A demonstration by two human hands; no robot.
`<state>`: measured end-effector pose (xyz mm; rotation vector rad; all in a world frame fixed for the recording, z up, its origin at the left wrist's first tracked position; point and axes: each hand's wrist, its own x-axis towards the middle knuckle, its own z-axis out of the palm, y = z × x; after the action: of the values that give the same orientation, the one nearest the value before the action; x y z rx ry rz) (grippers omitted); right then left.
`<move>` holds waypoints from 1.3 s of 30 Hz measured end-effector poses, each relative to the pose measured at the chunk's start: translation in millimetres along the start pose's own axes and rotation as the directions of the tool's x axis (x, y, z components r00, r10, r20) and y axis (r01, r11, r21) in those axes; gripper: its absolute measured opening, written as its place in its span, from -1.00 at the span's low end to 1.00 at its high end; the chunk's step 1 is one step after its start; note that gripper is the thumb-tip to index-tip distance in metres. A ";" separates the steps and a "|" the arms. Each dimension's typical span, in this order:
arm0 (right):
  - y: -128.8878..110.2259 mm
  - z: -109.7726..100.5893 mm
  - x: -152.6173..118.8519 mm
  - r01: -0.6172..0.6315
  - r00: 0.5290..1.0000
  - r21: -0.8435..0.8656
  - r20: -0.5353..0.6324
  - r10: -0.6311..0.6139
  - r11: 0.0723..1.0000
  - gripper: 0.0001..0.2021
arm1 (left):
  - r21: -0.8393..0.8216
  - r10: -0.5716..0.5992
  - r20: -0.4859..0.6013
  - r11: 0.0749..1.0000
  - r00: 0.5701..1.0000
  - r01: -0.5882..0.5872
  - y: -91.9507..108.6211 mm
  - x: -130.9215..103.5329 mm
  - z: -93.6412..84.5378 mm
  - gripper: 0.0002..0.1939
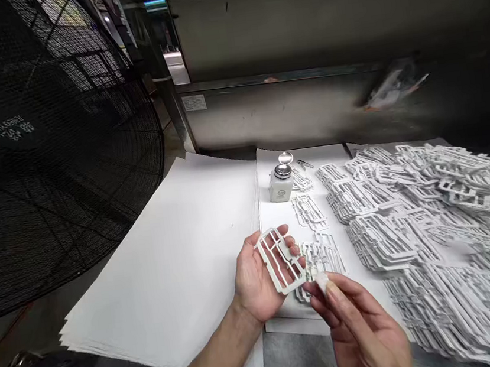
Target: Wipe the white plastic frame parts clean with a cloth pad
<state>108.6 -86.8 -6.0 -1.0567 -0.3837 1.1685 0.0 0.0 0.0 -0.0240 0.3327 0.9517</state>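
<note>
In my left hand [254, 289] lies a flat white frame [285, 253] with cut-out openings and thin crossbars, tilted toward me, the fingers curled round its far side. My right hand [363, 327] pinches a small white wad [322, 282] between thumb and forefinger, close to the frame's lower right corner. Whether the wad is cloth or paper, and whether it touches the frame, I cannot tell. Behind the hands, similar white frames [331, 253] lie on white sheets, partly covered by my fingers. A whitish square bottle [281, 186] with a raised metal lid stands further back.
Stacks of white frames [381, 238] and loose heaps [462, 174] cover the right side. White sheets [179, 233] spread over the left. A large mesh-guarded fan [64, 134] stands at far left. A metal panel [263, 113] rises behind the table; small dark tweezers-like tool [305, 164] lies near the bottle.
</note>
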 end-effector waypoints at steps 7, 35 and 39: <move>0.0 1.8 0.6 -0.047 0.999 0.014 -0.012 0.047 0.999 -0.75 | -0.002 0.006 0.017 1.000 1.000 -0.006 1.6 1.2 0.4 -0.62; -41.2 -25.7 3.7 0.035 0.994 0.099 -0.106 -0.024 0.994 -0.73 | 0.344 0.264 0.234 0.877 0.936 -0.334 -54.0 -44.5 27.7 -0.56; -43.9 -25.6 4.3 -0.001 0.994 0.138 -0.107 0.016 0.990 -0.72 | 0.390 0.282 0.239 0.849 0.929 -0.357 -57.2 -46.8 31.1 -0.57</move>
<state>153.4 -95.5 16.6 -0.9963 -0.2109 1.1236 29.3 -65.4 35.9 0.5333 0.3852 1.1865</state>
